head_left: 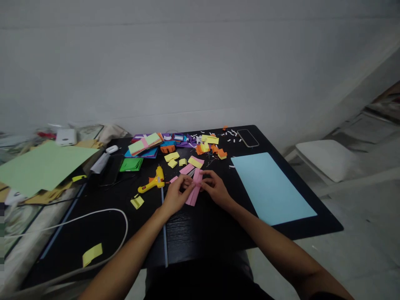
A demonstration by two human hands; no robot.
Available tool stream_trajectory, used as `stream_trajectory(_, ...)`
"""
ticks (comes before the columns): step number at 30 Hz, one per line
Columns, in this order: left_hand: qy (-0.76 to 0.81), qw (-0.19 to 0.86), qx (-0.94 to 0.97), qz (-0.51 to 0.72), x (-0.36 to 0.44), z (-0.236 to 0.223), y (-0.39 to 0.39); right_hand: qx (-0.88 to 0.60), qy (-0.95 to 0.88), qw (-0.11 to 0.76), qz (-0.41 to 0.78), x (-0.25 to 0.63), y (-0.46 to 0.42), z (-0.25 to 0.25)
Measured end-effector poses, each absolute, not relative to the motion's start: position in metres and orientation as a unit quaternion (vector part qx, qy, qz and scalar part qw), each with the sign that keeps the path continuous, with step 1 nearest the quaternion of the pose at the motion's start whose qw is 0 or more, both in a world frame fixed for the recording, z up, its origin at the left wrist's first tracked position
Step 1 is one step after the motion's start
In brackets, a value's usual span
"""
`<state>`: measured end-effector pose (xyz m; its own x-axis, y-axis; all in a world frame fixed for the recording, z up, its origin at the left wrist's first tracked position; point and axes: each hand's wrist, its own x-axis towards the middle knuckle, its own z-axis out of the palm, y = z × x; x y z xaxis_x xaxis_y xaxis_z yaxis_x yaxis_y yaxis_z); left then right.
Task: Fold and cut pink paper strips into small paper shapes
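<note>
Between my two hands, above the black table, is a folded strip of pink paper (193, 196) with a lengthwise crease. My left hand (179, 191) pinches its left side, thumb and fingers closed on it. On the other side my right hand (215, 187) grips the paper's right edge near the middle. Just beyond the hands lie more pink and yellow paper pieces (196, 162), and a thin grey object there is partly hidden. A yellow hot glue gun (153, 180) rests left of my left hand, its orange-marked side facing up.
A light blue sheet (271, 187) covers the table's right side, with a phone (248, 138) behind it. Stacked coloured papers (145, 144), green paper (131, 164) and scraps (215, 146) lie at the back. A white cable (103, 210) loops at left; a white stool (323, 160) stands right.
</note>
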<state>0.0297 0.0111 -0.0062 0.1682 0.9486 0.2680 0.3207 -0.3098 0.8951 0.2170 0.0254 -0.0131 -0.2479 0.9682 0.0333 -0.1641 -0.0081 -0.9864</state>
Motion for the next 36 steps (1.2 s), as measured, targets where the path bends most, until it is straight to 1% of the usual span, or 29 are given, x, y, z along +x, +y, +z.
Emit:
stream_trajectory(6,0.461,0.387,0.626,0.496,0.031,-0.008,0.013,-0.366,-0.528,0.488,0.591,0.215,0.022,-0.011)
stream_trajectory(10,0.466,0.411,0.618,0.481,0.032,-0.002,0.012,-0.371,-0.577,0.48,0.546,0.216,0.02,-0.012)
stream_trajectory(14,0.467,0.443,0.6,0.476,0.03,0.004,0.012,-0.368,-0.579,0.458,0.566,0.216,0.02,-0.015)
stream_trajectory(19,0.435,0.487,0.609,0.45,0.028,0.005,0.012,-0.392,-0.552,0.471,0.565,0.215,0.023,-0.016)
stream_trajectory(21,0.435,0.475,0.622,0.446,0.03,0.003,0.01,-0.401,-0.542,0.48,0.561,0.216,0.025,-0.015)
stream_trajectory(27,0.482,0.351,0.668,0.445,0.024,0.005,0.013,-0.409,-0.483,0.502,0.589,0.219,0.029,-0.012)
stream_trajectory(29,0.534,0.32,0.667,0.409,0.012,0.014,0.017,-0.411,-0.468,0.5,0.602,0.22,0.031,-0.012)
stream_trajectory(31,0.563,0.286,0.698,0.338,-0.001,0.024,0.02,-0.412,-0.45,0.498,0.616,0.221,0.032,-0.012)
stream_trajectory(36,0.64,0.143,0.753,0.053,-0.018,0.038,0.007,-0.412,-0.4,0.514,0.637,0.221,0.036,-0.014)
